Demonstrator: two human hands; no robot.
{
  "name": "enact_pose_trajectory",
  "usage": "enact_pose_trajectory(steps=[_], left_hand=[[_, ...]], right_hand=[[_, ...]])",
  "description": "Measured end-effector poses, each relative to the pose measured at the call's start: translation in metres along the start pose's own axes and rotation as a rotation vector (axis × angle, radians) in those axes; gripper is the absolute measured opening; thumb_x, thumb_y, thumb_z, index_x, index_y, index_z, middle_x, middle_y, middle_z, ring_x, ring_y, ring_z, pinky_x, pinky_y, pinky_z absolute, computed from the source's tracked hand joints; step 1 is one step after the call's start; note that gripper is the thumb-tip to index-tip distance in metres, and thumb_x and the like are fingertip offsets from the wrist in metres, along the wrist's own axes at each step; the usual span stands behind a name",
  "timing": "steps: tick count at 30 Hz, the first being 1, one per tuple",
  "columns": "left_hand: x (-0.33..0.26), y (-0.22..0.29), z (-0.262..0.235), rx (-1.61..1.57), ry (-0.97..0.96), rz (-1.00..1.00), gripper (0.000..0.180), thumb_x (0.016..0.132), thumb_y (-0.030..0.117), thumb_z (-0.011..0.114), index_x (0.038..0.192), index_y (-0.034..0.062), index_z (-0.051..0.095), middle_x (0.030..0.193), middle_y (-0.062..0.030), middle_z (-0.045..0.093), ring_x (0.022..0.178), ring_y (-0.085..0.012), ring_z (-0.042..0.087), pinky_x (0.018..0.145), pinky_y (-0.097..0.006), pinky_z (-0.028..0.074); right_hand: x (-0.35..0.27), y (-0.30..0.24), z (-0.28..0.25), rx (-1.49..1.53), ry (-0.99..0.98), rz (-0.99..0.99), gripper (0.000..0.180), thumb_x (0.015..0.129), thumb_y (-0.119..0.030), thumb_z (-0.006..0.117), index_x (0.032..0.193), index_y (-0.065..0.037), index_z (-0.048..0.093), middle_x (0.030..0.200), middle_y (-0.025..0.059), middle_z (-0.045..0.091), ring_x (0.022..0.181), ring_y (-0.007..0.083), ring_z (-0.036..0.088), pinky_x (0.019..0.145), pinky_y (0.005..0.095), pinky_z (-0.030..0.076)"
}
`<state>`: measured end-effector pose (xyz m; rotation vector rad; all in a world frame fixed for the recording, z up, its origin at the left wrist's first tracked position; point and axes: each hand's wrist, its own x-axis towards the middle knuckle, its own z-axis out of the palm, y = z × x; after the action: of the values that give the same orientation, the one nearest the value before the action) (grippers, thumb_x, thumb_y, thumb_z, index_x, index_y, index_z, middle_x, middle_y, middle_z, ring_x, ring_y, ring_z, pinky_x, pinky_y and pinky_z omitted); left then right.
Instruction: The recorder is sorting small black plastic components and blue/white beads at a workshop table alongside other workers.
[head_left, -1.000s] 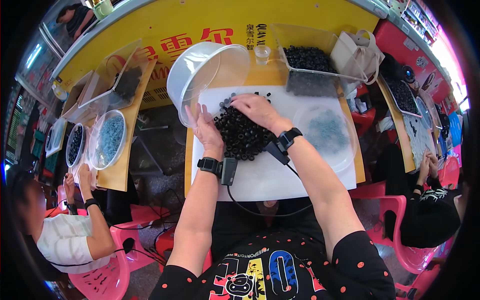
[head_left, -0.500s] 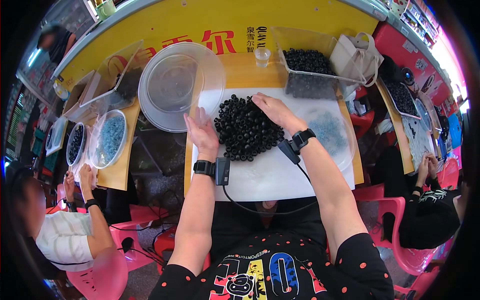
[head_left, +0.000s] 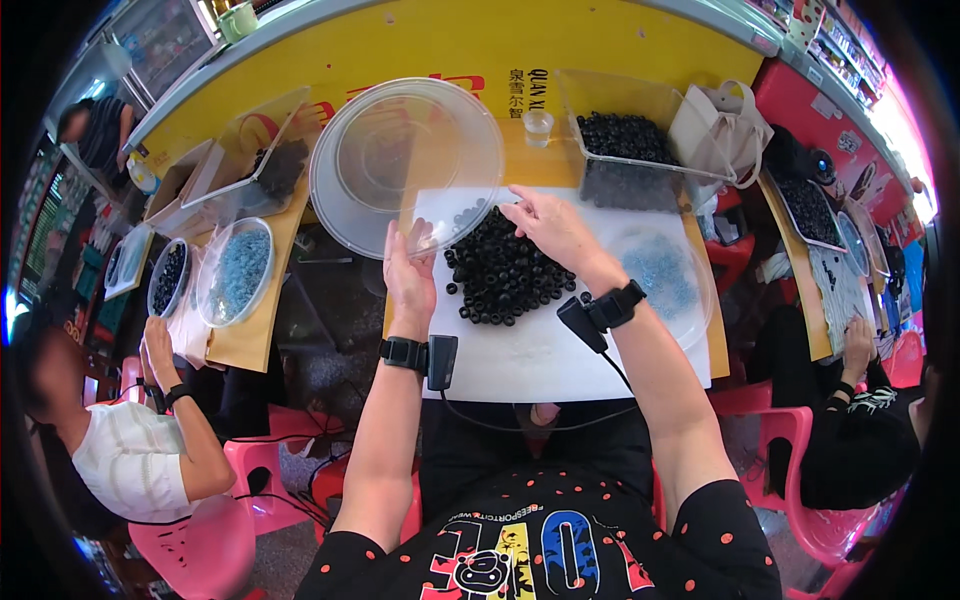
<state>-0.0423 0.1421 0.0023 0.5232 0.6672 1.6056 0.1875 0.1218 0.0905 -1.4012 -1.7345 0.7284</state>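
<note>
Black ring-shaped beads (head_left: pixel 508 275) lie heaped on a white sheet (head_left: pixel 590 360) in front of me. My left hand (head_left: pixel 410 280) is at the near rim of a large, round, clear plastic tub (head_left: pixel 385 160), thumb and fingers around the rim, some fingers showing through the plastic. The tub sits tilted, its right side overlapping the far-left beads. Above the heap's far right edge, my right hand (head_left: pixel 555 232) stretches out its index finger, the others partly bent; I see nothing in it. Straps with small black boxes circle both wrists.
At the far right stand a clear bin (head_left: pixel 625 150) of black beads, a small cup (head_left: pixel 538 128) and a white bag (head_left: pixel 720 135). A shallow clear dish (head_left: pixel 660 275) of pale blue pieces lies right of the heap. People sit at side tables on both sides.
The tub has come rightward over the far-left beads and looks larger, with my left hand now at its rim. My right hand's index finger has separated from the others.
</note>
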Motion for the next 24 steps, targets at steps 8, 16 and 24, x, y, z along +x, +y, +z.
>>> enact_pose_trajectory(steps=[8,16,24], left_hand=[[-0.035,0.056,0.020,0.521,-0.311,-0.060,0.067,0.104,0.045,0.043,0.156,0.0057,0.027,0.150,-0.0215,0.045,0.140,-0.0306,0.043,0.116,-0.045,0.032],[-0.065,0.020,-0.022,0.962,-0.390,-0.003,0.061,0.103,0.035,0.054,0.148,-0.0040,0.040,0.153,-0.0188,0.043,0.144,-0.0254,0.038,0.118,-0.034,0.027],[-0.087,-0.004,-0.036,0.759,-0.046,0.214,0.036,0.105,0.020,0.050,0.128,-0.0043,0.062,0.129,-0.0146,0.065,0.123,-0.0209,0.058,0.107,-0.031,0.041]], right_hand=[[0.015,-0.029,-0.004,0.538,0.044,0.089,0.049,0.100,-0.022,0.054,0.141,0.003,0.044,0.079,0.0097,0.069,0.059,0.0126,0.063,0.058,0.0255,0.054],[0.027,-0.026,-0.063,0.786,-0.016,0.295,0.026,0.100,-0.025,0.054,0.106,-0.001,0.063,0.083,0.0111,0.072,0.058,0.0089,0.062,0.057,0.0232,0.053],[0.096,-0.009,-0.035,0.861,-0.092,0.471,0.031,0.103,-0.026,0.054,0.114,0.003,0.056,0.091,0.0182,0.071,0.072,0.0157,0.067,0.062,0.0266,0.054]])
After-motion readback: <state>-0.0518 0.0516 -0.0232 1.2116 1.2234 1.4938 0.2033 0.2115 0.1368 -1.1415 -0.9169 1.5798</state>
